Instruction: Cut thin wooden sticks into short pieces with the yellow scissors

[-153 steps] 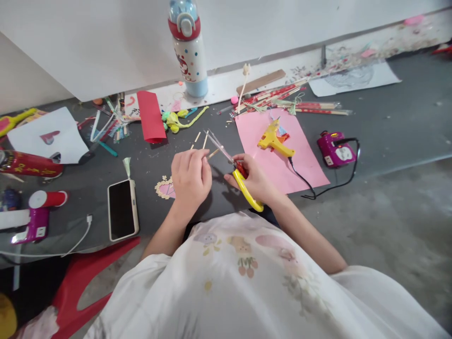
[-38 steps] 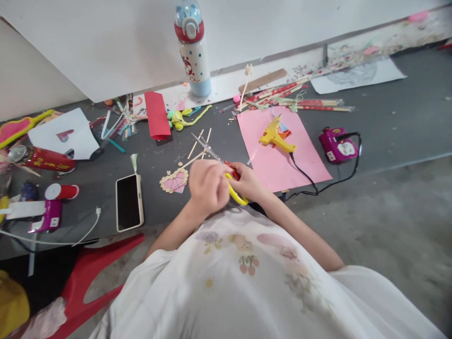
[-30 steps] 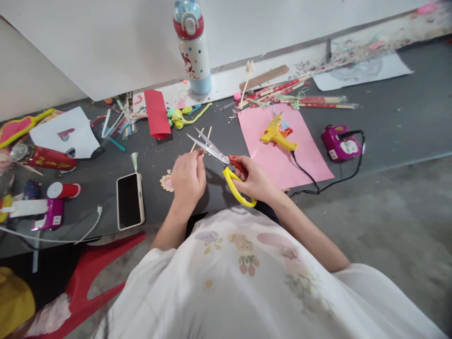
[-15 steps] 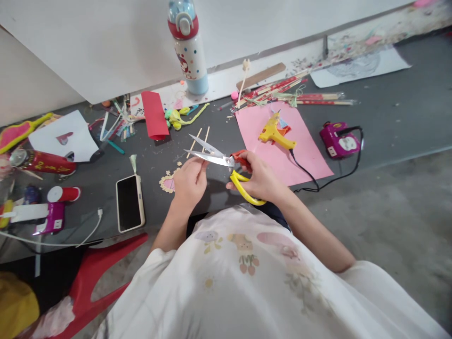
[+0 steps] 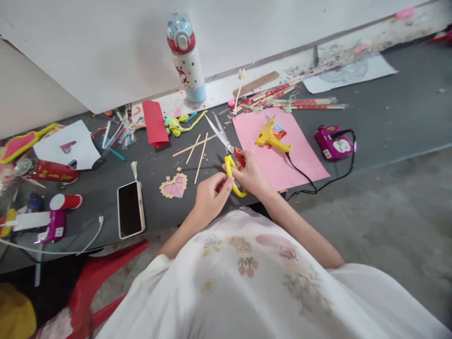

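My right hand (image 5: 251, 176) is closed around the handles of a pair of scissors (image 5: 222, 136), one loop red-orange and the other yellow. The blades stand apart, pointing up and left over the table. My left hand (image 5: 213, 195) has thumb and fingers pinched together at the yellow loop, touching its left edge. Left of the blades lie several thin wooden sticks (image 5: 199, 162), two of them crossing. A pink heart-shaped piece (image 5: 175, 187) with a beaded-looking pale border rests on the table left of my left hand.
A yellow glue gun (image 5: 271, 135) lies on pink paper (image 5: 300, 160), its cord running toward a purple box (image 5: 335, 142). A bottle (image 5: 189, 70) stands at the back. A phone (image 5: 130, 209), red spool (image 5: 66, 201) and red can (image 5: 51, 170) are to the left.
My left hand has moved right, from beside the sticks to the scissors' yellow loop. Another stick now shows lying across the others. The scissors have swung to point more upward.
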{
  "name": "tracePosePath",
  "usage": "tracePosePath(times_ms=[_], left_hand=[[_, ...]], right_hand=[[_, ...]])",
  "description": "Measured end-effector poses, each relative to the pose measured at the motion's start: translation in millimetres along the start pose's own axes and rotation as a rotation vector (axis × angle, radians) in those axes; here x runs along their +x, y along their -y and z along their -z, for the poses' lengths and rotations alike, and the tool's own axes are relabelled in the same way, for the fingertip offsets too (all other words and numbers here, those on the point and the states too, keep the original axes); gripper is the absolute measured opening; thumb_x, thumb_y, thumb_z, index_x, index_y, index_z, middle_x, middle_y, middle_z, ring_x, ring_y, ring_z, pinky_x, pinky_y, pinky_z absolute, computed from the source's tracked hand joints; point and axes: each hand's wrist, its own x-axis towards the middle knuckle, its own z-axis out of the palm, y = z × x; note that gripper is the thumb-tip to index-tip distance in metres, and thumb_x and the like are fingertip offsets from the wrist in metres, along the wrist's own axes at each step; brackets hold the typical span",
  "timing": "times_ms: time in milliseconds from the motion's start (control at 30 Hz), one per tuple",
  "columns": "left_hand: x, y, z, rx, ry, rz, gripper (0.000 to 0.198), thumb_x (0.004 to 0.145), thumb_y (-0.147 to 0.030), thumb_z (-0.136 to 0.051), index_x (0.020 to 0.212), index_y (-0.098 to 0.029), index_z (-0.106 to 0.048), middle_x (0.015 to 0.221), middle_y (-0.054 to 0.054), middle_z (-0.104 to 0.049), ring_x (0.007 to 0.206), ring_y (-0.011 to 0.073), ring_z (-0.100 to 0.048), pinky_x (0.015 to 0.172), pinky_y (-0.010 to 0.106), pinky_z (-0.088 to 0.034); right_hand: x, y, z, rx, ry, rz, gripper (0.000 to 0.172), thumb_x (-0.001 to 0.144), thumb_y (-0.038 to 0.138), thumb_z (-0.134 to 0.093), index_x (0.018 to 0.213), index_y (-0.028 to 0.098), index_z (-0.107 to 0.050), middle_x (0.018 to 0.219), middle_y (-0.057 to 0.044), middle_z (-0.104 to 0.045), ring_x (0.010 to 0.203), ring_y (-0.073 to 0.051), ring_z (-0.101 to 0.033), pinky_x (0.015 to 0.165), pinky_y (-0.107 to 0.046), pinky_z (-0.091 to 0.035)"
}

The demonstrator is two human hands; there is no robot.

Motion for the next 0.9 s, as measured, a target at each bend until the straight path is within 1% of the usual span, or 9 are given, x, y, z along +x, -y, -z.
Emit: tracePosePath(times_ms=[167,333,467,533,600,667,733,800,900], left_hand=[[3.4,0.5,-7.2,-0.141,0.071,0.101,0.038,0.090,-0.051,-0.047,0.071,-0.019,-0.053,0.055,-0.005,-0.055,0.043,0.0050,-0.044,0.046,0.018,-0.034],[4.5,1.4,-14.4,-0.174,0.013,0.162,0.039,0.088,-0.053,-0.049,0.068,-0.019,-0.049,0.051,-0.006,-0.051,0.037,0.0044,-0.042,0.039,0.017,-0.033],[2.9,2.9,-14.5,-0.152,0.029,0.163,0.039,0.089,-0.051,-0.048,0.067,-0.019,-0.048,0.051,-0.006,-0.051,0.037,0.0043,-0.042,0.038,0.017,-0.032],[3.8,5.2,-8.9,-0.104,0.057,0.116,0.039,0.091,-0.050,-0.045,0.069,-0.019,-0.050,0.053,-0.005,-0.053,0.040,0.0055,-0.046,0.041,0.018,-0.035],[7.5,7.8,0.9,0.014,-0.037,-0.004,0.037,0.094,-0.046,-0.040,0.076,-0.019,-0.056,0.063,-0.002,-0.059,0.051,0.0079,-0.054,0.049,0.019,-0.042],[14.1,9.8,13.1,0.235,-0.309,-0.185,0.031,0.095,-0.040,-0.040,0.091,-0.018,-0.061,0.085,0.004,-0.065,0.076,0.0125,-0.062,0.068,0.025,-0.049],[21.8,10.9,24.7,0.525,-0.557,-0.345,0.026,0.090,-0.036,-0.050,0.104,-0.017,-0.060,0.106,0.011,-0.063,0.102,0.0199,-0.058,0.091,0.036,-0.046],[28.6,12.1,33.1,0.697,-0.588,-0.421,0.026,0.089,-0.032,-0.053,0.109,-0.017,-0.059,0.111,0.012,-0.063,0.110,0.0228,-0.056,0.099,0.040,-0.041],[33.8,15.3,37.7,0.761,-0.512,-0.461,0.018,0.089,-0.029,-0.052,0.102,-0.019,-0.061,0.098,0.008,-0.066,0.098,0.0203,-0.060,0.089,0.035,-0.045]], right_hand=[[1.1,-1.3,-2.6,-0.086,0.025,-0.069,0.052,0.068,0.049,-0.070,0.106,0.020,-0.050,0.075,0.003,-0.055,0.066,-0.015,-0.056,0.062,-0.031,-0.046],[-1.2,2.2,-2.9,-0.156,0.019,-0.087,0.054,0.069,0.049,-0.069,0.111,0.019,-0.051,0.080,0.001,-0.058,0.069,-0.017,-0.057,0.061,-0.031,-0.045],[-3.1,2.9,-2.0,-0.143,0.041,-0.080,0.055,0.070,0.049,-0.068,0.112,0.019,-0.049,0.079,0.001,-0.056,0.067,-0.016,-0.055,0.060,-0.031,-0.044],[-3.9,4.1,0.4,-0.124,0.048,-0.077,0.053,0.069,0.048,-0.068,0.109,0.019,-0.049,0.078,0.002,-0.055,0.066,-0.015,-0.054,0.060,-0.030,-0.043],[-5.4,6.9,4.5,-0.103,0.059,-0.078,0.052,0.069,0.047,-0.069,0.107,0.019,-0.049,0.076,0.003,-0.054,0.066,-0.015,-0.054,0.060,-0.029,-0.043],[-7.9,11.4,10.0,-0.084,0.085,-0.064,0.053,0.069,0.046,-0.070,0.109,0.019,-0.048,0.076,0.002,-0.053,0.068,-0.015,-0.054,0.061,-0.029,-0.044],[-11.5,17.3,16.0,-0.089,0.127,-0.020,0.056,0.068,0.045,-0.071,0.113,0.020,-0.049,0.080,0.001,-0.055,0.073,-0.016,-0.056,0.064,-0.029,-0.046],[-15.8,24.4,21.3,-0.126,0.168,0.030,0.060,0.067,0.045,-0.072,0.117,0.021,-0.049,0.086,-0.001,-0.057,0.078,-0.017,-0.057,0.067,-0.030,-0.048],[-21.9,35.8,26.1,-0.196,0.216,0.062,0.063,0.067,0.045,-0.073,0.120,0.019,-0.050,0.092,-0.005,-0.059,0.081,-0.018,-0.059,0.070,-0.031,-0.049]])
